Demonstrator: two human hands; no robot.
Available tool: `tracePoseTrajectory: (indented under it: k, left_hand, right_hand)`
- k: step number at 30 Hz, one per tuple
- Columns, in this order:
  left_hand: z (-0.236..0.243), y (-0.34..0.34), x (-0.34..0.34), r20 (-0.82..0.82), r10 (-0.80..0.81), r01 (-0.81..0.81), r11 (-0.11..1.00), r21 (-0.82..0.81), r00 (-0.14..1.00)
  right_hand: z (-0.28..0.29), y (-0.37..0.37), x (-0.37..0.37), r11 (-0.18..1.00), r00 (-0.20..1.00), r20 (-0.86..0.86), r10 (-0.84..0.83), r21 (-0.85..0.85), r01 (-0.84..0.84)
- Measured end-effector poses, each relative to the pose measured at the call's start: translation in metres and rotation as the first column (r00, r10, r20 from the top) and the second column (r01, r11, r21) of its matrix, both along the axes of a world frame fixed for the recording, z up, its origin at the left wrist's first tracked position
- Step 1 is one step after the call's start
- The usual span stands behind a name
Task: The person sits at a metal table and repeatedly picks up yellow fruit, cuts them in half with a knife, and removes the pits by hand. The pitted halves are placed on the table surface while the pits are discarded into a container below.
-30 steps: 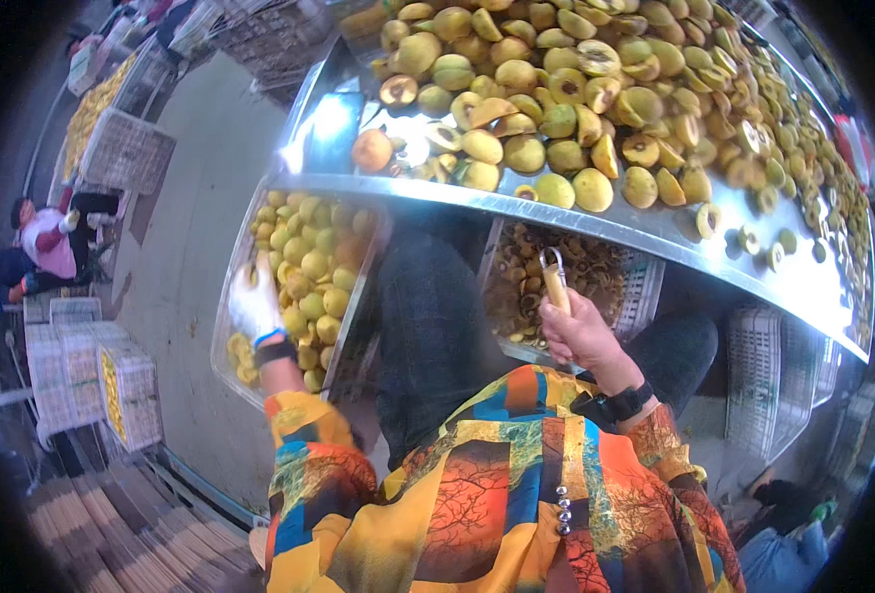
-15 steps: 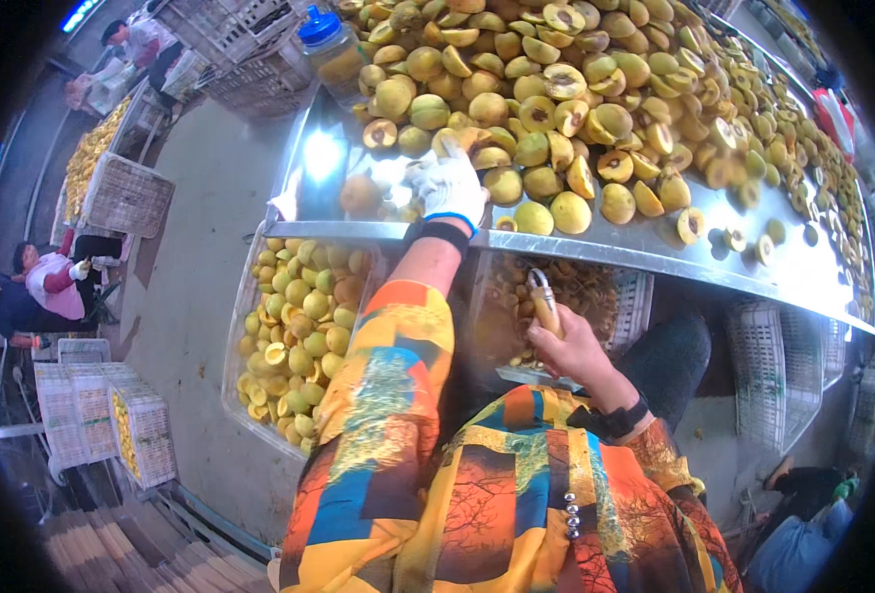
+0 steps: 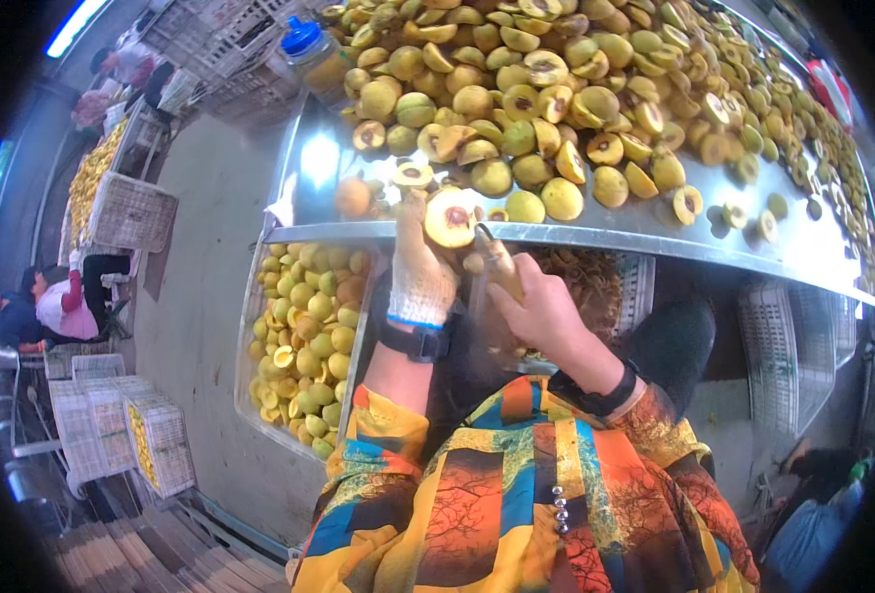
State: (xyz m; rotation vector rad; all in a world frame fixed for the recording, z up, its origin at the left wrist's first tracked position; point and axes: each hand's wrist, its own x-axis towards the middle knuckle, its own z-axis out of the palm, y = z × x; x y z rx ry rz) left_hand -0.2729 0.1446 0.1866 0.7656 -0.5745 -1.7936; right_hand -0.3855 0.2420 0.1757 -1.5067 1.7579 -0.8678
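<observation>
My left hand [image 3: 421,277], in a white glove, grips a halved yellow stone fruit [image 3: 451,218], its cut face with a brown centre turned up. Wrapped around the wooden handle of a small pitting tool [image 3: 501,267] is my bare right hand [image 3: 552,314]. The tool's curved metal tip is close beside the cut fruit; whether it touches cannot be made out. Both hands are at the near edge of a metal table [image 3: 576,235]. Beyond them spreads a large pile of halved yellow-green fruit [image 3: 556,74].
Below the table edge, a crate of fruit [image 3: 304,336] stands at the left and a crate of brown bits [image 3: 585,287] in the middle. A blue-lidded jar [image 3: 317,59] is at the table's far left. White crates [image 3: 783,361] stand right. People [image 3: 67,301] sit at far left.
My left hand has come back from the pile to the table edge with a halved fruit in it. My right hand has raised the tool up and left to meet it.
</observation>
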Motion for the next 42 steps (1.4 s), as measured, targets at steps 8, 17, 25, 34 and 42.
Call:
tracePoseTrajectory:
  k: [8,17,25,34,42]
  left_hand:
    - [-0.007,0.024,-0.018,0.162,-0.083,0.07,0.994,0.086,0.983]
    - [0.011,0.025,-0.011,0.4,-0.396,0.428,0.904,0.01,0.827]
    - [-0.036,0.034,-0.021,0.179,-0.025,0.03,0.999,-0.022,0.983]
    - [-0.021,0.036,-0.026,0.301,0.034,0.019,0.985,-0.174,0.953]
    - [-0.027,0.034,-0.021,0.311,0.077,-0.015,0.98,-0.198,0.947]
  right_hand:
    - [0.002,0.009,-0.005,0.99,0.99,-0.021,-0.137,0.029,0.138]
    - [-0.016,-0.004,-0.033,0.968,0.926,0.371,-0.072,-0.197,0.154]
    - [-0.006,-0.001,-0.002,0.968,0.966,0.069,-0.25,-0.015,0.251]
    - [0.003,0.022,-0.003,0.991,0.995,-0.061,-0.083,0.098,0.089]
    - [0.005,0.029,0.004,0.979,0.993,-0.113,-0.011,0.199,0.034]
